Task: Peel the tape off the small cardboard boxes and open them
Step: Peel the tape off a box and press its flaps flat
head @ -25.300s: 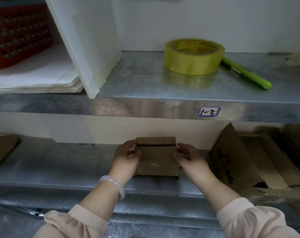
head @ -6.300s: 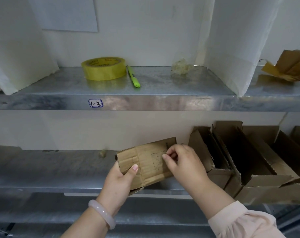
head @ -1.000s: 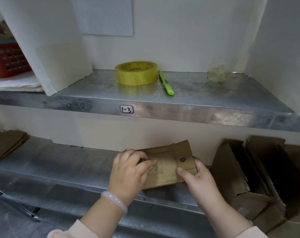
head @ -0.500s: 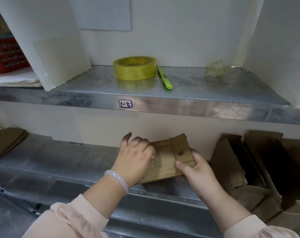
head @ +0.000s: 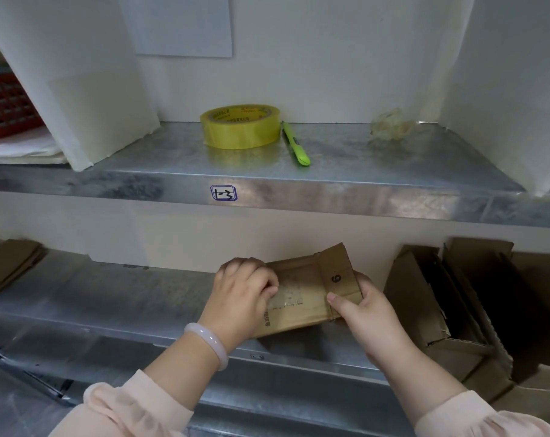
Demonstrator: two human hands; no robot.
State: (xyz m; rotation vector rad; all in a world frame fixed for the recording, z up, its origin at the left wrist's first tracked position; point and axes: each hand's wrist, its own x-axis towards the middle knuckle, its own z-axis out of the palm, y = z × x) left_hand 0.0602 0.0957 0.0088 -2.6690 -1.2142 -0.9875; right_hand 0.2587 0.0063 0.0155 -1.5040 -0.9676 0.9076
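Head view: my left grip (head: 245, 291) pinches tape (head: 288, 299) on the box (head: 302, 320), right grip (head: 366, 313) clamps its end; best peeled low, slowly.

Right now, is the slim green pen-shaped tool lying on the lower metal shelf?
No, the slim green pen-shaped tool lies on the upper metal shelf, beside the yellow tape roll.

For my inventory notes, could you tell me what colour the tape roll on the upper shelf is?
The tape roll is yellow; the head view shows it best.
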